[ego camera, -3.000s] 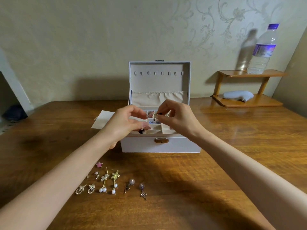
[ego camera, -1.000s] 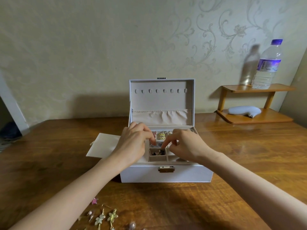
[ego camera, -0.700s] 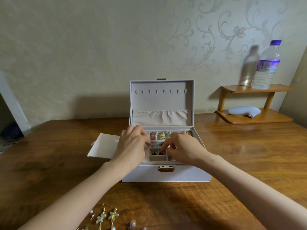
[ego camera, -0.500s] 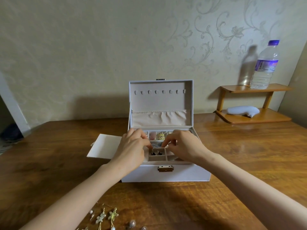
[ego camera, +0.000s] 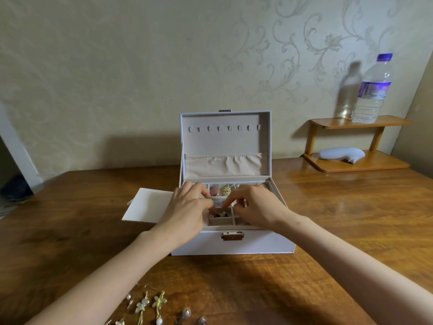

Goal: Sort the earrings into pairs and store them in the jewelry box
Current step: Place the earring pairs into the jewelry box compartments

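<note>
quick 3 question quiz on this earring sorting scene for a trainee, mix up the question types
1. Multiple choice: where are the left hand and right hand relative to the jewelry box? A over its open compartments, B closing its lid, C well away from it.
2. True or false: the flower earrings are stored in the box.
3. Fill in: the water bottle stands on the wooden ____.

Key: 1 A; 2 false, they lie on the table; 3 shelf.
</note>
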Action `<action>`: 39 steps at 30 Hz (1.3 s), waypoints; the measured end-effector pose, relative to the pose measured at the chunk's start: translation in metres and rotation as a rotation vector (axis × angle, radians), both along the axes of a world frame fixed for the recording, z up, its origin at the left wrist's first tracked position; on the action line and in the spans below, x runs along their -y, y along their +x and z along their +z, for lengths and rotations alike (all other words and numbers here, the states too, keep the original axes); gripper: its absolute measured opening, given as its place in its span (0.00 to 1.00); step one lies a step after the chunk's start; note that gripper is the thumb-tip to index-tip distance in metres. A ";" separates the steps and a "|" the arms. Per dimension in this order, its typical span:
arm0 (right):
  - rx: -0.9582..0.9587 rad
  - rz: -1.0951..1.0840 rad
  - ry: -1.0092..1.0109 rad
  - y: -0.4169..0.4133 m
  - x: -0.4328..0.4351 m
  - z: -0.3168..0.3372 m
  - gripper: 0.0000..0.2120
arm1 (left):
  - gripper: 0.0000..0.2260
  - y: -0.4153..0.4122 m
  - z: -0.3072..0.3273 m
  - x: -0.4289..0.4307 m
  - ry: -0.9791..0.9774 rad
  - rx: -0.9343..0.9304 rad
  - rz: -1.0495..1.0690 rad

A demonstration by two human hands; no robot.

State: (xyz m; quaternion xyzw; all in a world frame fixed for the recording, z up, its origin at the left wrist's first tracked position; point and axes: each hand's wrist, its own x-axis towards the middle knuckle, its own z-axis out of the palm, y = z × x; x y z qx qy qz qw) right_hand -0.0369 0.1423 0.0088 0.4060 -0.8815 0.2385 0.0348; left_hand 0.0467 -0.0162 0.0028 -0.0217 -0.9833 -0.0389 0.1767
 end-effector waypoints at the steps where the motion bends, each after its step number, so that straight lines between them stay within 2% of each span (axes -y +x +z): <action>1: 0.001 0.008 0.010 0.000 0.000 -0.001 0.16 | 0.19 0.000 0.000 0.000 -0.006 -0.006 0.017; 6: -0.010 -0.024 -0.028 0.000 -0.001 -0.001 0.15 | 0.19 0.000 0.001 0.000 0.007 -0.060 -0.032; 12: -0.043 0.009 0.018 0.004 -0.001 -0.002 0.15 | 0.17 -0.001 -0.003 0.004 -0.068 0.007 -0.054; 15: -0.065 -0.003 -0.039 0.009 -0.003 0.003 0.14 | 0.17 0.004 0.001 0.003 -0.037 -0.058 -0.061; 19: -0.113 0.051 -0.141 0.025 -0.011 0.005 0.11 | 0.12 0.025 0.008 0.004 0.038 -0.200 -0.093; 21: -0.129 0.109 -0.171 0.037 -0.015 0.002 0.09 | 0.09 0.041 0.010 0.004 0.110 -0.212 -0.138; 24: -0.104 0.186 -0.162 0.056 -0.020 -0.005 0.09 | 0.08 0.068 0.009 0.003 0.235 -0.090 -0.177; 28: -0.031 0.292 -0.108 0.079 -0.024 -0.016 0.08 | 0.05 0.095 0.001 0.007 0.222 0.116 -0.179; 32: 0.001 0.377 0.010 0.098 -0.021 -0.028 0.10 | 0.14 0.107 -0.007 0.013 0.122 0.302 -0.160; 36: 0.038 0.410 0.089 0.110 -0.013 -0.036 0.14 | 0.07 0.109 -0.019 0.010 0.089 0.394 -0.170; 39: 0.041 0.395 0.123 0.113 -0.008 -0.039 0.14 | 0.06 0.109 -0.025 0.008 0.081 0.396 -0.157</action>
